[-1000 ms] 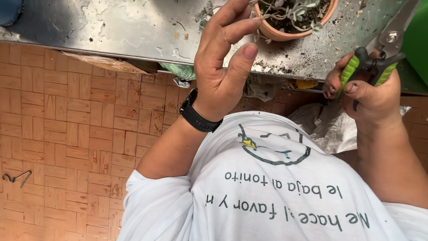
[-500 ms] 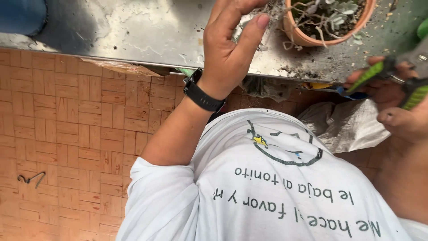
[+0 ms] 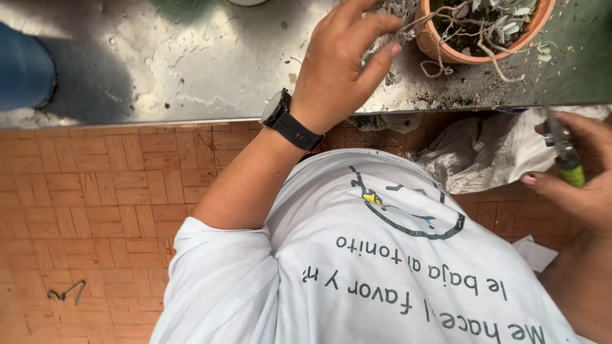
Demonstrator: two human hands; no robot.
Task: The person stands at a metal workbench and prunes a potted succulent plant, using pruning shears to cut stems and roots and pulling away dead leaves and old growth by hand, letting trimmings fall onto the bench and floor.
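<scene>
Terracotta round plant pot (image 3: 459,54) with pale trailing stems sat on the soil-strewn steel worktop (image 3: 191,70), my left hand (image 3: 341,70) spread open just beside it, my right hand (image 3: 583,185) clamped around green-handled pruning shears (image 3: 564,153).

A terracotta pot (image 3: 475,38) with a scraggly pale-leaved plant and bare trailing stems sits upright on the dirt-strewn metal tabletop (image 3: 191,70), while green-handled pruning shears (image 3: 564,156) sit gripped off its front edge, blades pointing up.
</scene>
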